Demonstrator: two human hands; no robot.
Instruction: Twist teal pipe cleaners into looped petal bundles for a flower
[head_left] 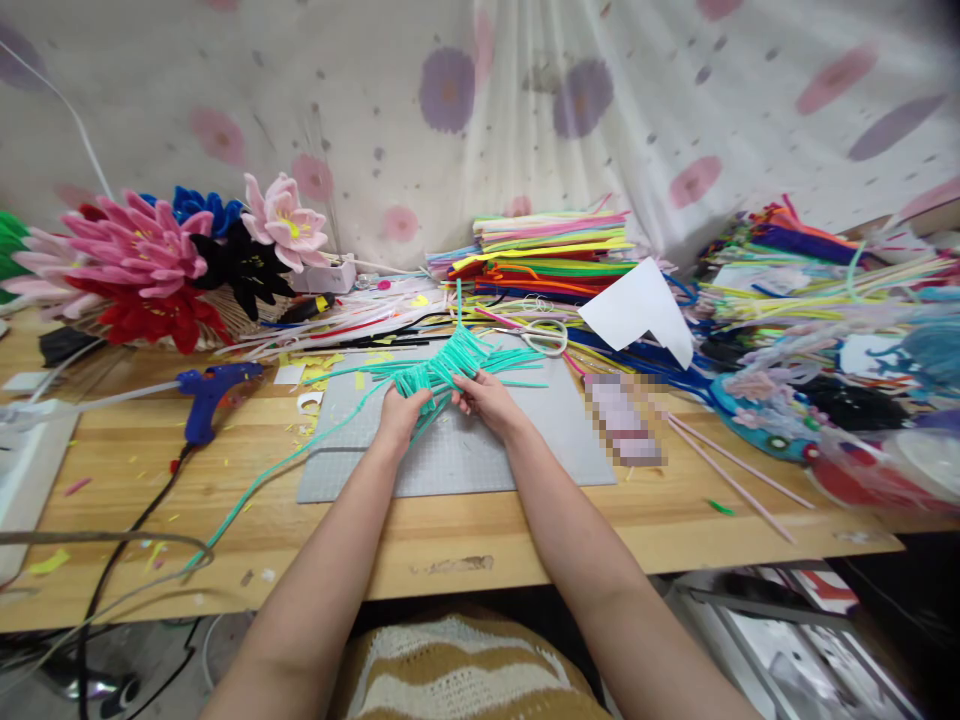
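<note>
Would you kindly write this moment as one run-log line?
left hand: holding teal pipe-cleaner piece | right hand: holding same piece | below: gray mat | left: blue glue gun | beyond: scissors

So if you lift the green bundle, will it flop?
The green bundle probably won't much: loose strands stick out fairly straight. It's likely light, made of thin strips. Its long tail may drag, trailing across the table.

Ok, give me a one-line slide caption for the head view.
Left hand and right hand hold bundled green strands over a gray mat.
</note>
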